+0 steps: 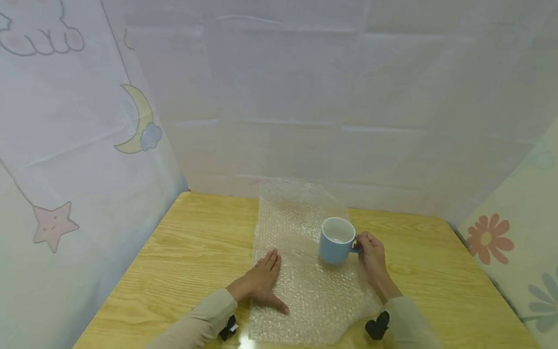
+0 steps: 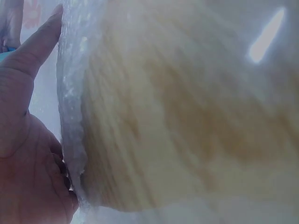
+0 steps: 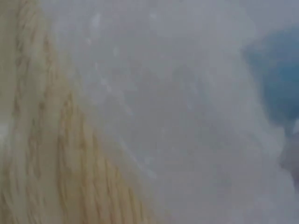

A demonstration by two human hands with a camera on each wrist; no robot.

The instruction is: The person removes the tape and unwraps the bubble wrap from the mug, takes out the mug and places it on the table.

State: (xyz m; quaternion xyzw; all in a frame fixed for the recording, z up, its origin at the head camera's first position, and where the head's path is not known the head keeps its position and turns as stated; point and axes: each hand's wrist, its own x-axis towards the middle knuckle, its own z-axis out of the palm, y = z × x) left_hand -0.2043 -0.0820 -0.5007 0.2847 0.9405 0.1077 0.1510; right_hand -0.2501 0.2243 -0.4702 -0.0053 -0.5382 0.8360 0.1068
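Note:
A blue mug (image 1: 334,248) with a white inside stands upright over a sheet of bubble wrap (image 1: 305,300). My right hand (image 1: 372,254) pinches the mug's handle (image 1: 358,246) from the right side. Flat on the wrap's left edge rests my left hand (image 1: 263,281), fingers straight and thumb spread toward the near side. In the left wrist view, the left hand (image 2: 28,130) lies against the edge of the bubble wrap (image 2: 72,102). The right wrist view is blurred; part of the blue mug (image 3: 275,74) shows at its right edge.
The wooden table (image 1: 196,237) lies under everything. The wrap's far end reaches the table's back edge, by a pale hanging sheet (image 1: 279,97). Printed cloth (image 1: 65,169) hangs on the left and more on the right. A small black device (image 1: 377,325) sits below the right wrist.

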